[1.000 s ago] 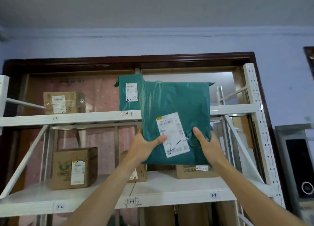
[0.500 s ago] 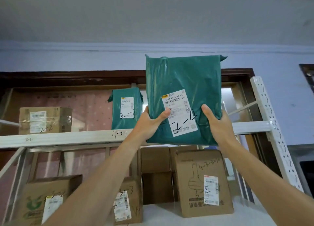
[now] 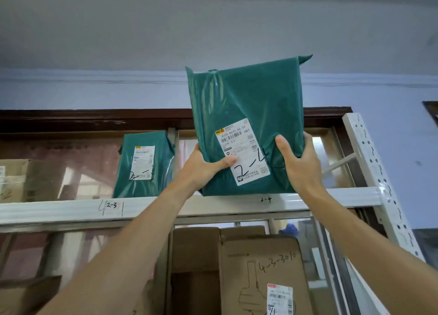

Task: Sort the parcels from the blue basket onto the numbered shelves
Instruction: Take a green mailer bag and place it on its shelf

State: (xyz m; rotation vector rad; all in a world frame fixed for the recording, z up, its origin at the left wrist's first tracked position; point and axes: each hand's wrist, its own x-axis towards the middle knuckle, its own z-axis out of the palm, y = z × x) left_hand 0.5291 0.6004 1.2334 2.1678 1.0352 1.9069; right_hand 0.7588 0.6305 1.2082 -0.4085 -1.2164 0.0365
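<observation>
Left hand and right hand clamped on green parcel, both partly hidden behind it, label edge under thumb

Both arms are up and forward, bare, coming in from the bottom corners and converging toward the centre. The left forearm enters from lower left, with the wrist roughly in line. The left hand grips the green parcel at its lower left edge, left thumb lying across the front with its tip on the white label; the other fingers are behind it, hidden. The right forearm enters from lower right. The right hand grips the lower right edge, right thumb pointing up on the front, fingers round the side and mostly hidden. The hands are about level and apart.
</observation>
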